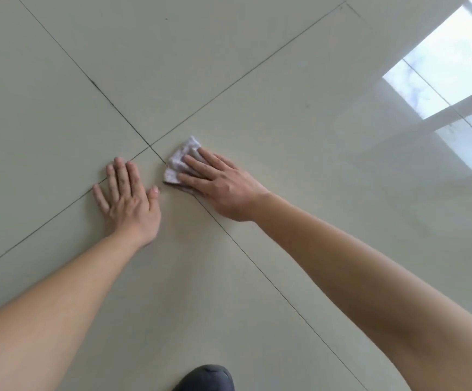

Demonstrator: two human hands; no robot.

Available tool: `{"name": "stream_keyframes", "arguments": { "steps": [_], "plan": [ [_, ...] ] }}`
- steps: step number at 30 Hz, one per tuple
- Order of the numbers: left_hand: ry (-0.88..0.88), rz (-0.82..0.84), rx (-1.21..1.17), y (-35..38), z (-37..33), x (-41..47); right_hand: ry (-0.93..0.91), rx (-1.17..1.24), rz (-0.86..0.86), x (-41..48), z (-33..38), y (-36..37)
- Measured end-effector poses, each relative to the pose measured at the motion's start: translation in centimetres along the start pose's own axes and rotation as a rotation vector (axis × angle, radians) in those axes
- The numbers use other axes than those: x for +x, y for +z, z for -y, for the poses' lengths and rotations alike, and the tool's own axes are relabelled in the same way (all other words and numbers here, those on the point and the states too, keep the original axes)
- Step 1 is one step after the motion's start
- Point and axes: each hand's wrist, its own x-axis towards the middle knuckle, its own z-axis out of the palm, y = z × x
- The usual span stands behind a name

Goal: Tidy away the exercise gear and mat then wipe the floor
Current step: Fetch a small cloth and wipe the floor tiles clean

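Glossy pale tile makes up the floor [257, 66], the largest thing we see, with dark grout lines [150, 146] crossing near its middle and a bright window reflection [449, 74] towards its far right edge. Our left hand [129, 198] lies flat on the floor just left of that crossing, fingers straight and spread, holding nothing. Our right hand [223, 187] presses straight fingers down onto the cloth [181, 156] instead of curling round it. The cloth, a small crumpled whitish rag, sits on the floor just right of the crossing, and its far part shows beyond the fingertips. We judge it light, soft and limp, likely to slide easily on such smooth tile and to bunch or slip out from under the fingers. Flat pressure over its middle, or a pinch on a gathered fold, should keep it in place. A dark shoe tip [206, 378] is cut off at the near edge. The cloth's near part is hidden under the hand. We cannot tell whether it is damp, and no exercise gear or mat is in view.
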Motion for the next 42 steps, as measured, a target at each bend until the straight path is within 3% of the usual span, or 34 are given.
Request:
{"name": "stream_keyframes", "arguments": {
  "steps": [2,3,6,8,10,14,17,19,21,22,26,28,30,34,39,40,42],
  "plan": [
    [0.001,0.017,0.004,0.0,0.1,0.2,-0.047,-0.027,-0.012,0.7,-3.3,-1.8],
    [-0.002,0.027,0.011,0.0,0.2,0.3,0.055,-0.007,-0.045,1.0,-5.4,-2.7],
    [-0.002,0.050,0.012,0.0,0.3,0.3,0.689,0.131,-0.132,1.7,-11.3,-5.3],
    [-0.002,0.062,0.009,0.0,0.2,0.4,0.974,0.223,-0.141,3.3,-12.2,-6.0],
    [0.000,0.078,0.008,-0.1,0.2,0.4,0.946,0.239,-0.151,5.8,-9.9,-6.1],
    [0.003,0.104,-0.007,-0.3,0.2,0.5,0.403,0.183,-0.127,7.2,-1.6,-3.7],
    [0.001,0.091,-0.007,-0.3,0.4,0.6,0.153,0.162,-0.044,1.4,3.2,-0.5],
    [-0.003,0.075,-0.018,-0.2,0.4,0.4,0.066,0.139,0.021,-4.1,2.7,0.5],
    [-0.007,0.050,-0.032,0.0,0.3,0.3,0.171,0.109,0.010,-9.5,-0.8,0.5],
    [-0.010,0.034,-0.038,0.1,0.2,0.3,0.323,0.114,-0.022,-12.2,-3.1,0.5],
    [-0.047,-0.070,-0.097,-0.1,-0.7,-0.2,1.210,0.266,-0.134,-24.1,-11.1,0.0],
    [-0.003,-0.133,-0.110,-0.4,-2.5,-0.4,1.427,0.363,-0.124,-26.4,-11.8,0.5],
    [0.162,-0.141,-0.089,-0.3,-6.0,-0.6,1.457,0.350,-0.163,-25.2,-10.4,1.5],
    [0.469,-0.084,-0.047,1.1,-16.1,-1.1,1.321,0.314,-0.232,-21.2,-5.8,2.3],
    [0.459,0.007,-0.004,2.7,-25.7,-1.0,1.007,0.238,-0.189,-23.4,-5.1,2.9],
    [0.466,0.011,0.022,2.9,-27.0,-0.7,1.033,0.227,-0.200,-25.3,-6.1,3.2],
    [0.488,0.019,0.080,3.5,-29.1,0.2,1.287,0.236,-0.255,-30.4,-8.9,4.1]
  ]
}}
